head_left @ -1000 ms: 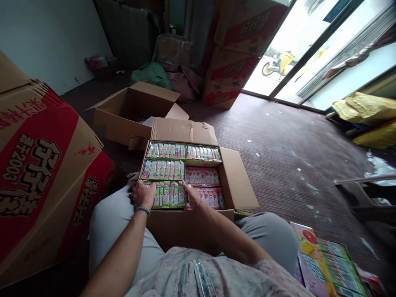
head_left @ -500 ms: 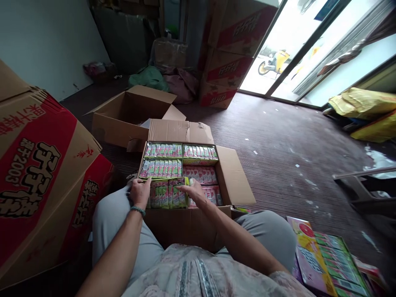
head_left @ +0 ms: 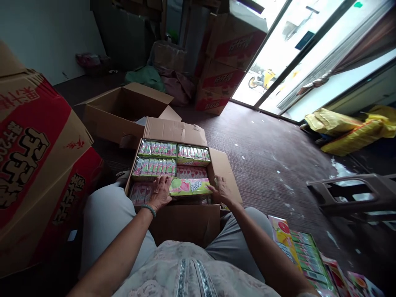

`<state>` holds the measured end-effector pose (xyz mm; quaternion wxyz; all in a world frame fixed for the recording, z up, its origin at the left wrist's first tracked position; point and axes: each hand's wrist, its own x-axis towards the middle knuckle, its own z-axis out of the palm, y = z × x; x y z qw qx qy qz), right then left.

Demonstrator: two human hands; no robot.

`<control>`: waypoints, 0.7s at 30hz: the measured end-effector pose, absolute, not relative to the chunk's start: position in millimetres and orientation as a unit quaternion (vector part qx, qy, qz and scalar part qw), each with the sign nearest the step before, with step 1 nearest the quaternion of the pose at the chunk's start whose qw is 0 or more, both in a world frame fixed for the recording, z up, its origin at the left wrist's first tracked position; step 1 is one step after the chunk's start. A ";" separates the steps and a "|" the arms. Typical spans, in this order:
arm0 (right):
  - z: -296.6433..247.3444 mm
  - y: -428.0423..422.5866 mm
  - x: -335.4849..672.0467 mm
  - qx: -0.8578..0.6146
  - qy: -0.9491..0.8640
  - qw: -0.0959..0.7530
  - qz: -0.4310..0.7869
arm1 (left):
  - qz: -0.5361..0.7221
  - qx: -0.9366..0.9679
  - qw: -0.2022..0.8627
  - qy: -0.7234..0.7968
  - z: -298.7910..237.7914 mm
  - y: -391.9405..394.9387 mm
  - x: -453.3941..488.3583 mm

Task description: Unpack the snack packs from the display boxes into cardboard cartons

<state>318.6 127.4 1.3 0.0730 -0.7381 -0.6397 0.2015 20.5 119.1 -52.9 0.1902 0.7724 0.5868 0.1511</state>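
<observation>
Two hands grip one green-and-pink display box [head_left: 189,186] by its short ends, just above the near rows of the open carton [head_left: 175,130]. Its long axis runs left to right across the carton, with the printed face tipped up toward the person. The left hand [head_left: 159,192] presses loosely spread fingers against the left end. The right hand [head_left: 221,192] curls partly closed round the right end. Similar packs [head_left: 154,166] fill the rows behind.
</observation>
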 end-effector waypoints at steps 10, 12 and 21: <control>23.9 129.7 161.3 -0.471 -0.854 -0.184 0.120 | 0.243 0.739 0.281 0.562 -90.8 121.0 17.0; 20.9 131.8 150.4 -0.470 -0.853 -0.195 0.118 | 0.239 0.742 0.273 0.565 -89.1 120.1 17.5; 16.7 144.0 206.8 -0.518 -0.819 -0.209 0.131 | 0.173 0.744 0.253 0.594 -67.8 118.4 20.1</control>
